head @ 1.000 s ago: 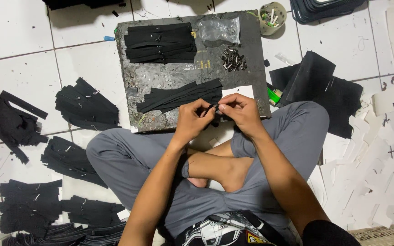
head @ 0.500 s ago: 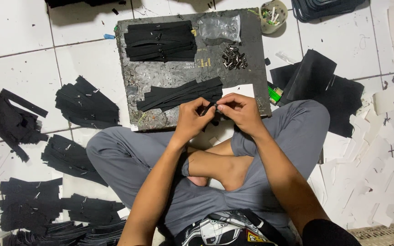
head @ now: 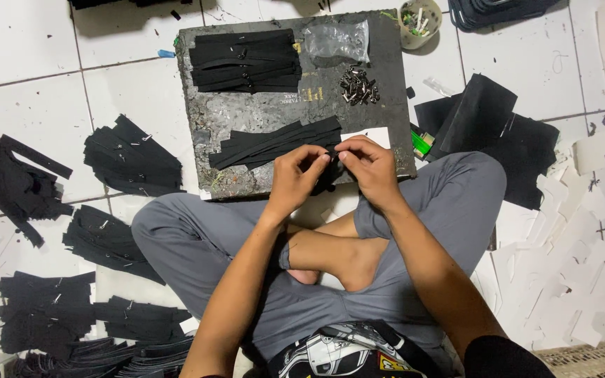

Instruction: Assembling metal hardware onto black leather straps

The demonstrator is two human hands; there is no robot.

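I sit cross-legged on a white tiled floor with a dark worn work board (head: 246, 115) in front of my knees. My left hand (head: 297, 175) and my right hand (head: 372, 168) meet at the board's near edge, both pinching one black zipper strip (head: 329, 176) between the fingertips. Just beyond my hands lies a fanned bundle of black strips (head: 274, 142). A neater stack of black strips (head: 246, 61) rests at the board's far left. A small heap of metal zipper sliders (head: 358, 87) lies at the board's far right, beside a clear plastic bag (head: 337, 42).
Several piles of black strips lie on the floor at my left (head: 131, 157). Black fabric sheets (head: 488, 133) lie at the right, with white paper scraps (head: 568, 245) beyond my right knee. A small cup of odds and ends (head: 419, 21) stands past the board. A green lighter (head: 421, 143) lies by the board's right edge.
Both hands stay together at the board's near edge; only the fingers have shifted slightly on the strip. Nothing else has moved.
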